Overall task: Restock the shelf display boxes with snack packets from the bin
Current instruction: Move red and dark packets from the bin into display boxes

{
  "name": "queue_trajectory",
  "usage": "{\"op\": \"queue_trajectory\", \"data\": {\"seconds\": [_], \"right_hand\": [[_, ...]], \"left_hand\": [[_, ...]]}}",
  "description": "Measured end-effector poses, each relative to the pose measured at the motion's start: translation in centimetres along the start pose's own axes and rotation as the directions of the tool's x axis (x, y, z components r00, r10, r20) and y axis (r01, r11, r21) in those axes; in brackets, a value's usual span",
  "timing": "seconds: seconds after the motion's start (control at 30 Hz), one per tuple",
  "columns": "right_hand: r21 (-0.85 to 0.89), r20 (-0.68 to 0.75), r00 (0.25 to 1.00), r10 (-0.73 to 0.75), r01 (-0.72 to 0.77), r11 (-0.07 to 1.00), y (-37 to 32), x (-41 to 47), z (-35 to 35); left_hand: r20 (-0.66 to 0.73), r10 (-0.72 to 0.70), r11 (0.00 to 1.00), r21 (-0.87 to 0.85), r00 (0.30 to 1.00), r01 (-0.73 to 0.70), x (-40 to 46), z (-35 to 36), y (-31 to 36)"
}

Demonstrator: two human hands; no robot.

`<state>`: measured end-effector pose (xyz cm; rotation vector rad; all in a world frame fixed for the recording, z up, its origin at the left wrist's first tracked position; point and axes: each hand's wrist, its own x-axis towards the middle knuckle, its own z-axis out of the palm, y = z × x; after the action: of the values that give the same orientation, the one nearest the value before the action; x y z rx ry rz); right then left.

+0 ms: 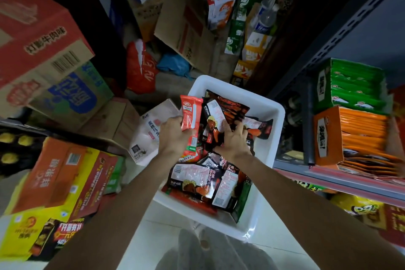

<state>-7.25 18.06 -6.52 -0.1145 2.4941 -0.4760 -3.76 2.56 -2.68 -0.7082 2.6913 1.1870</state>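
A white plastic bin (265, 155) sits on the floor below me, holding several black and red snack packets (197, 175). My left hand (174, 136) grips a red-orange packet (191, 114) upright over the bin's left rim. My right hand (233, 138) reaches into the bin, fingers curled on a black packet (213, 120). On the shelf to the right stand an orange display box (328, 136) and a green display box (324, 87), both holding rows of flat packets.
Stacked cartons (43, 46) crowd the left side, with more boxes (72, 173) lower left. A white carton (151, 131) lies beside the bin. A metal shelf upright (341, 28) rises at the right. Cardboard and bags litter the floor ahead.
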Motion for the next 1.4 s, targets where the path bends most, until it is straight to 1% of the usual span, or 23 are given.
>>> {"op": "queue_trajectory", "data": {"seconds": [0.03,0.1,0.17,0.23,0.3,0.33,0.4,0.47,0.5,0.6,0.63,0.7,0.77,0.83,0.93,1.0,1.07,1.1,1.23,1.3,1.33,1.37,1.4], "right_hand": [[0.012,0.013,1.0,-0.003,0.003,1.0,0.0,-0.2,0.1],[-0.067,0.031,0.999,-0.015,0.017,0.998,0.0,-0.6,0.2],[-0.041,-0.034,0.999,-0.022,0.02,0.999,0.2,-1.1,0.0],[0.0,-0.074,0.995,-0.063,0.063,0.998,0.4,-1.6,-1.2],[0.083,-0.148,0.983,-0.108,0.121,0.989,1.0,-2.5,-2.8],[0.153,-0.169,0.981,-0.094,0.121,0.981,1.2,-2.6,-3.4],[0.206,-0.207,0.973,-0.106,0.149,0.967,1.9,-2.9,-4.6],[0.362,-0.218,0.97,-0.111,0.186,0.914,2.6,-3.1,-5.8],[0.457,-0.217,0.97,-0.108,0.199,0.867,2.9,-3.4,-6.5],[0.71,-0.215,0.972,-0.097,0.224,0.667,3.4,-4.1,-8.5],[0.766,-0.222,0.97,-0.095,0.234,0.598,3.4,-4.5,-9.3],[0.802,-0.26,0.961,-0.094,0.269,0.533,3.5,-5.1,-11.1],[0.797,-0.311,0.947,-0.084,0.308,0.519,3.8,-5.4,-12.6],[0.772,-0.334,0.942,-0.034,0.294,0.563,4.3,-5.0,-13.6],[0.743,-0.297,0.953,0.055,0.194,0.641,4.7,-4.6,-14.6],[0.722,-0.278,0.959,0.063,0.165,0.672,4.5,-4.7,-15.2],[0.753,-0.242,0.97,0.037,0.163,0.637,4.2,-4.9,-15.4],[0.799,-0.215,0.976,0.028,0.159,0.58,4.0,-5.0,-15.4],[0.941,-0.159,0.987,0.022,0.145,0.307,3.5,-5.7,-15.9],[0.952,-0.162,0.986,-0.026,0.163,0.26,3.6,-6.1,-16.1],[0.944,-0.168,0.984,-0.055,0.177,0.279,3.7,-6.3,-16.2],[0.936,-0.173,0.982,-0.082,0.189,0.297,3.6,-6.4,-16.3],[0.928,-0.175,0.98,-0.091,0.195,0.317,3.6,-6.4,-16.3]], "left_hand": [[-0.017,-0.002,1.0,-0.012,1.0,0.001,0.0,-0.6,0.2],[-0.03,0.007,0.999,-0.031,1.0,-0.008,-0.2,-1.6,0.5],[-0.026,0.01,0.998,-0.062,1.0,-0.012,-0.4,-2.2,0.8],[-0.031,0.0,0.994,-0.108,1.0,-0.003,-0.6,-2.4,1.2],[-0.04,-0.014,0.99,-0.137,0.999,0.008,-0.7,-2.5,1.7],[-0.043,-0.022,0.988,-0.155,0.999,0.015,-0.7,-2.6,1.8],[-0.057,-0.015,0.977,-0.212,0.998,0.002,-0.6,-2.7,2.5],[-0.083,0.011,0.961,-0.275,0.996,-0.033,-0.7,-3.1,3.7],[-0.102,0.032,0.952,-0.3,0.994,-0.061,-0.8,-3.4,4.4],[-0.17,0.108,0.915,-0.368,0.979,-0.165,-1.0,-4.3,7.1],[-0.193,0.126,0.894,-0.402,0.973,-0.196,-1.1,-4.6,8.0],[-0.243,0.137,0.836,-0.492,0.96,-0.244,-1.4,-4.9,9.9],[-0.291,0.12,0.769,-0.577,0.949,-0.274,-1.6,-5.0,11.5],[-0.294,0.077,0.689,-0.675,0.953,-0.264,-1.6,-5.2,12.7],[-0.188,0.046,0.521,-0.833,0.981,-0.184,-1.9,-5.4,14.1],[-0.099,0.065,0.436,-0.892,0.993,-0.117,-2.2,-5.5,14.8],[-0.02,0.077,0.398,-0.916,0.997,-0.049,-2.4,-5.5,15.1],[0.002,0.065,0.39,-0.92,0.998,-0.023,-2.4,-5.5,15.1],[-0.008,-0.052,0.429,-0.903,0.999,0.016,-2.2,-5.0,14.5],[-0.032,-0.071,0.44,-0.898,0.997,0.003,-2.0,-4.6,14.0],[-0.069,-0.067,0.464,-0.885,0.995,-0.031,-1.9,-4.3,13.7],[-0.149,-0.048,0.556,-0.825,0.988,-0.098,-1.9,-4.0,13.5],[-0.266,0.01,0.709,-0.678,0.964,-0.194,-1.9,-3.9,13.3]]}}
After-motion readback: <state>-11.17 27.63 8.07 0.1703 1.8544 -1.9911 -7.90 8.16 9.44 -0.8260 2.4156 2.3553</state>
